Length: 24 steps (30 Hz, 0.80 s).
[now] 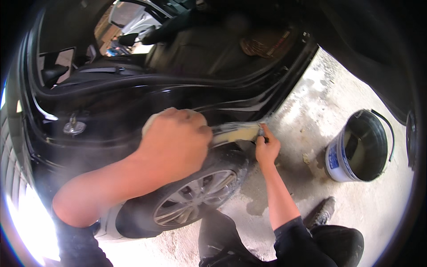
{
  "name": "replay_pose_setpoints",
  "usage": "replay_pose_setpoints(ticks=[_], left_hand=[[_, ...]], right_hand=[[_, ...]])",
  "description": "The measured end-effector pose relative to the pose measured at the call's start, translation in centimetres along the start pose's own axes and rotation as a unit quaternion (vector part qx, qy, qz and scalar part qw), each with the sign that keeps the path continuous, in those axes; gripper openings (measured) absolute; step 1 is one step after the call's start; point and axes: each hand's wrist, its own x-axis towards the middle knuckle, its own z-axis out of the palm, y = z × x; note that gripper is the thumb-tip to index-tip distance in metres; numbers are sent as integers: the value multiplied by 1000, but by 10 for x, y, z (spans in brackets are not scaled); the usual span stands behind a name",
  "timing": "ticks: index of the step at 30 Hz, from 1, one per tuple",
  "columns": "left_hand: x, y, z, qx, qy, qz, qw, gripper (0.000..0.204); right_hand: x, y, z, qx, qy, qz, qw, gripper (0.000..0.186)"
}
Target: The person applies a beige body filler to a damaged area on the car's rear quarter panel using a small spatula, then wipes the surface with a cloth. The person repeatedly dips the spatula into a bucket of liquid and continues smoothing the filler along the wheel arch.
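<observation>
My left hand [178, 140] is closed over a pale, rounded sponge [149, 123], pressed to the black car body [124, 100] above the rear wheel arch; most of the sponge is hidden under the fingers. To its right, a yellowish filler patch [240, 134] with whitish wet smears runs along the arch edge. At the right end of that patch, my right hand [267, 147] pinches a small dark piece against the panel; its kind is too small to make out. Just below both hands is the wheel [195, 198], with silver spokes and a black tyre.
A light bucket [336, 155] with a black handle and cloudy liquid inside stands on the concrete floor [307, 111] at right. An open black car door [378, 53] hangs at upper right. Wet patches darken the floor near the wheel. My shoe [324, 212] is below the bucket.
</observation>
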Motion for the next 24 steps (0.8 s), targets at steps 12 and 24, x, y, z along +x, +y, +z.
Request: replay_pose_setpoints(ticks=[12, 24], left_hand=[[4, 4, -3, -49, 0, 114, 992, 16], [5, 5, -2, -41, -2, 127, 991, 16]], right_hand=[[32, 36, -14, -190, 8, -35, 981, 44], [55, 48, -56, 115, -41, 172, 978, 67]])
